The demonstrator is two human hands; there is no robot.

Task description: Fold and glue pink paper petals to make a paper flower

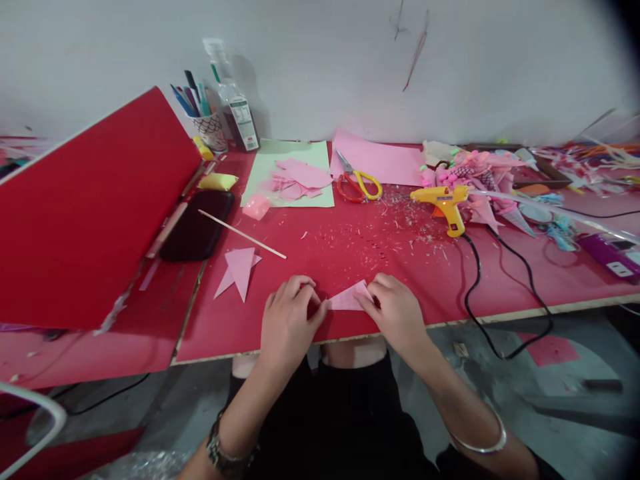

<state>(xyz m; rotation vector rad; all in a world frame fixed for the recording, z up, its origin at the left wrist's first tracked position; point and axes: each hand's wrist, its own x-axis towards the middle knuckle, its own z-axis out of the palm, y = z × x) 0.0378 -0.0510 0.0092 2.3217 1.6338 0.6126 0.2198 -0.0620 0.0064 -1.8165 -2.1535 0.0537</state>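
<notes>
Holding pink paper (345,300) on worktop (450,287) near front edge: at narrow tip with curled left hand (291,313), at wide end with nearly closed right hand (399,313). Hard to see covered paper ends.

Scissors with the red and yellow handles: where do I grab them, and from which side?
Best take the scissors by their handles, coming from the near side of the table. The two loops face that side, while the blades point away toward the wall, so fingers should stay off the metal.
</notes>
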